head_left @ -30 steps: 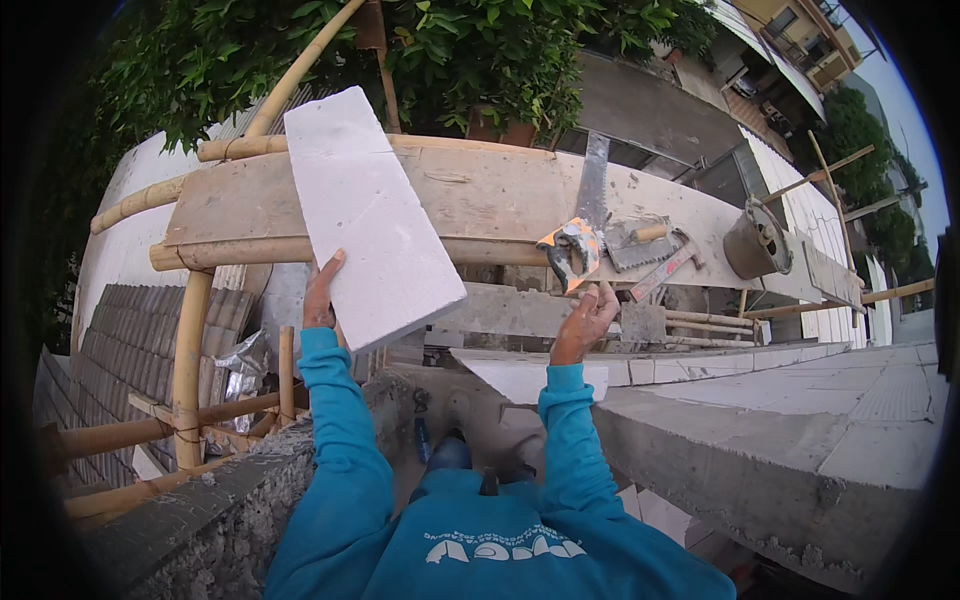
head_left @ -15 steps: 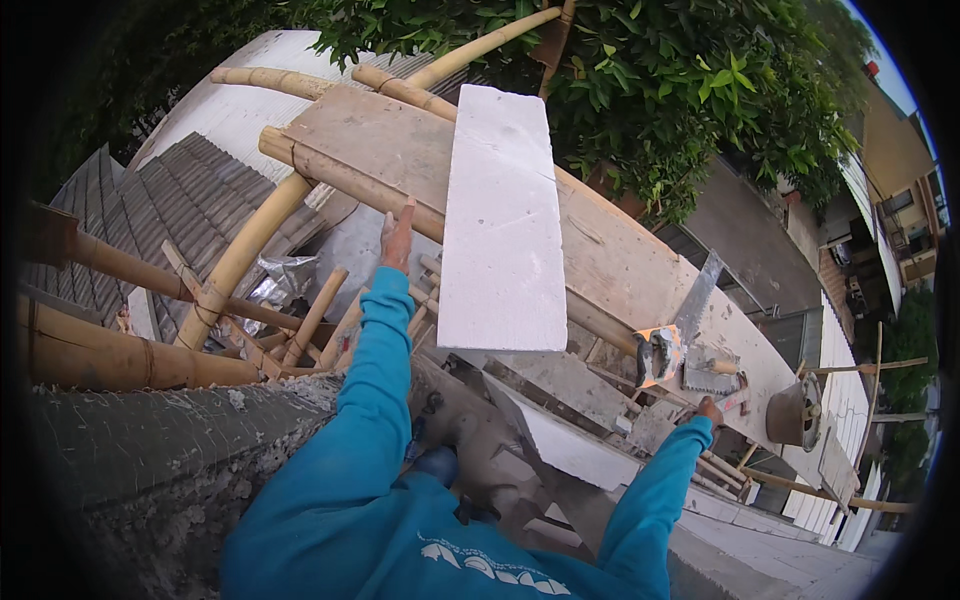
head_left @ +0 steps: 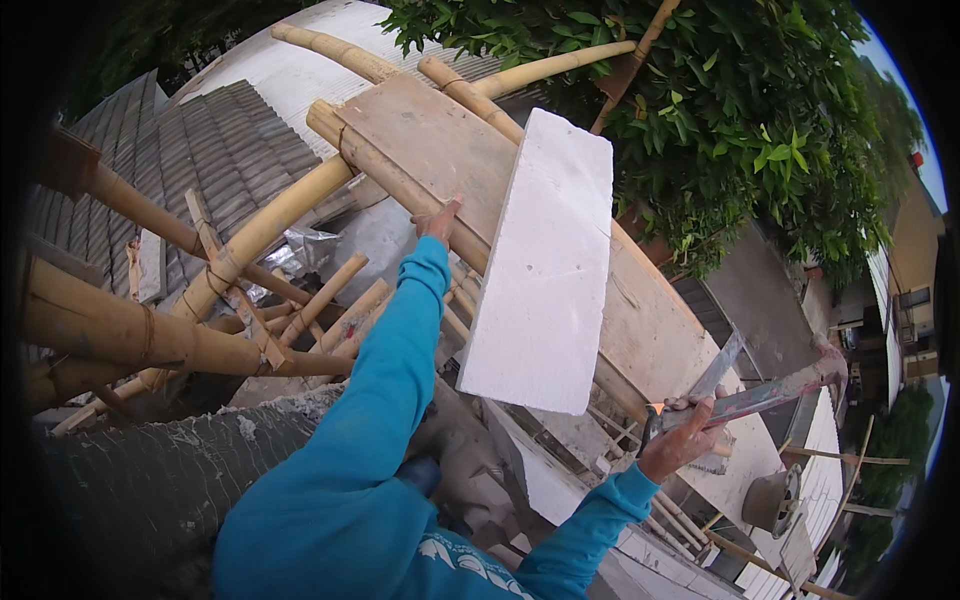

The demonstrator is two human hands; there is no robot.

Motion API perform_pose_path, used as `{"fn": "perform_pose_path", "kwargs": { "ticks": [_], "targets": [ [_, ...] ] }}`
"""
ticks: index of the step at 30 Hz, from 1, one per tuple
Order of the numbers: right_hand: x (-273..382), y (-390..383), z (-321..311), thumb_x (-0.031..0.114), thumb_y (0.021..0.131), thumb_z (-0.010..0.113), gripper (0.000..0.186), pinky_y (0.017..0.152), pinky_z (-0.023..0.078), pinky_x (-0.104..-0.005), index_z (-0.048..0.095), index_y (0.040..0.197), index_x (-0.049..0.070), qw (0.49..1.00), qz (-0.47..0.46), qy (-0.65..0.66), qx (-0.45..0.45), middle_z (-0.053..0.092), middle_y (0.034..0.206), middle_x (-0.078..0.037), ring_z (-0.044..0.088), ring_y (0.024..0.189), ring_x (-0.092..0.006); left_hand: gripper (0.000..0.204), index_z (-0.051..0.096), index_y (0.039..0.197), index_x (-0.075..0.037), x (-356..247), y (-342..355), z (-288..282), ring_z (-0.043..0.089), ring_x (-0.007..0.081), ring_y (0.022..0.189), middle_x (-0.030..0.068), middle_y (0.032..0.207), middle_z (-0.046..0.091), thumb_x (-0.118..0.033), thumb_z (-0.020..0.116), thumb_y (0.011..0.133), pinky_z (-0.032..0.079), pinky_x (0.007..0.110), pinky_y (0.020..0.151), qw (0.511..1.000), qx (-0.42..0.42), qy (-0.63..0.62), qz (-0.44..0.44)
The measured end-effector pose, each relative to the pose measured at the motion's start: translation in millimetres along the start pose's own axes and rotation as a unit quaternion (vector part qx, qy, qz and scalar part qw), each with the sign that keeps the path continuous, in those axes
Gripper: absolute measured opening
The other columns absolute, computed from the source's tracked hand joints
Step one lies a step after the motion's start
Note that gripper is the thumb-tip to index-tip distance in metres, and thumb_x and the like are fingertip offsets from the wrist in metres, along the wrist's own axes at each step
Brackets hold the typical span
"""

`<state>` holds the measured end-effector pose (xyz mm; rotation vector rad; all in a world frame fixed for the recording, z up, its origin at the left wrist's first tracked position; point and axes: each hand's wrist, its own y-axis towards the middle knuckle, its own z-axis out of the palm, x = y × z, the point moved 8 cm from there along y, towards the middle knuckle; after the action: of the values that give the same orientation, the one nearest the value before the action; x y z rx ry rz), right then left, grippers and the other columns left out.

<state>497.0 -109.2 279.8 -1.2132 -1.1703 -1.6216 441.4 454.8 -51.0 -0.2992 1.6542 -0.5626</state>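
A long white lightweight block (head_left: 550, 270) lies across the wooden plank (head_left: 430, 135), its near end jutting out over the plank's edge. To the left of the block, my left hand (head_left: 438, 218) rests at the bamboo pole (head_left: 375, 178) along the plank, fingers apart and holding nothing. My right hand (head_left: 682, 440) is wrapped round the handle of a hammer (head_left: 770, 393), raised above the plank with its head pointing right. Behind that hand lies a hand saw (head_left: 722, 365); its orange handle is mostly hidden.
A bucket (head_left: 768, 503) stands at the right end of the plank. Bamboo poles (head_left: 250, 235) form scaffolding on the left, beside a rough wall top (head_left: 200, 470). Leafy branches (head_left: 740, 130) hang close behind the plank. Tiled roofing (head_left: 190, 165) lies below at left.
My right hand has lifted the hammer off the plank and brought it toward the block. My left hand has come to rest on the plank's bamboo edge. The view has shifted.
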Motion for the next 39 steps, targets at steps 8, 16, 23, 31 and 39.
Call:
{"fn": "perform_pose_path", "kwargs": {
  "ticks": [8,16,23,31,39],
  "targets": [
    [-76,-72,324,0.026,0.101,0.054,0.031,0.057,0.049,-0.0364,0.051,0.113,-0.003,0.946,-0.061,-0.096,0.304,0.059,0.080,-0.013,0.059,0.064,-0.0226,0.119,0.012,0.143,0.013,-25,-56,18,0.058,0.0391,0.114,0.0289,0.137,0.046,-0.039,0.089,0.067,0.047,0.055,0.098,0.992,0.033,0.043,-0.112],
    [-79,-93,459,0.022,0.099,0.054,0.035,0.083,0.049,-0.0528,0.048,0.121,-0.005,0.943,-0.063,-0.109,0.307,0.063,0.103,-0.031,0.062,0.096,-0.0500,0.138,-0.007,0.151,0.009,-29,-67,-14,0.042,0.0436,0.134,0.0311,0.150,0.031,-0.040,0.088,0.065,0.041,0.046,0.110,0.993,0.025,0.018,-0.113],
    [-190,-60,508,0.026,0.096,0.055,0.036,0.084,0.049,-0.0559,0.046,0.115,-0.003,0.802,-0.023,-0.361,0.476,0.066,0.096,-0.031,0.064,0.091,-0.0494,0.139,-0.007,0.151,0.010,-25,-46,-4,0.040,0.0422,0.137,0.0321,0.151,0.030,-0.043,0.088,0.064,0.036,0.040,0.114,0.998,0.037,0.022,-0.040],
    [-148,-93,484,0.025,0.095,0.055,0.038,0.079,0.051,-0.0547,0.049,0.113,-0.007,0.876,-0.084,-0.240,0.410,0.066,0.091,-0.031,0.065,0.087,-0.0483,0.142,-0.009,0.150,0.012,-33,-66,-31,0.040,0.0414,0.137,0.0316,0.151,0.031,-0.045,0.088,0.064,0.036,0.037,0.114,0.996,0.033,0.032,-0.078],
    [-174,-14,431,0.028,0.092,0.061,0.036,0.074,0.055,-0.0462,0.061,0.100,-0.007,0.858,0.055,-0.268,0.434,0.068,0.090,-0.026,0.069,0.083,-0.0403,0.115,0.020,0.141,0.011,-23,-55,18,0.057,0.0432,0.116,0.0300,0.136,0.044,-0.044,0.089,0.066,0.044,0.067,0.094,0.998,0.027,0.031,-0.050]
  ]
}}
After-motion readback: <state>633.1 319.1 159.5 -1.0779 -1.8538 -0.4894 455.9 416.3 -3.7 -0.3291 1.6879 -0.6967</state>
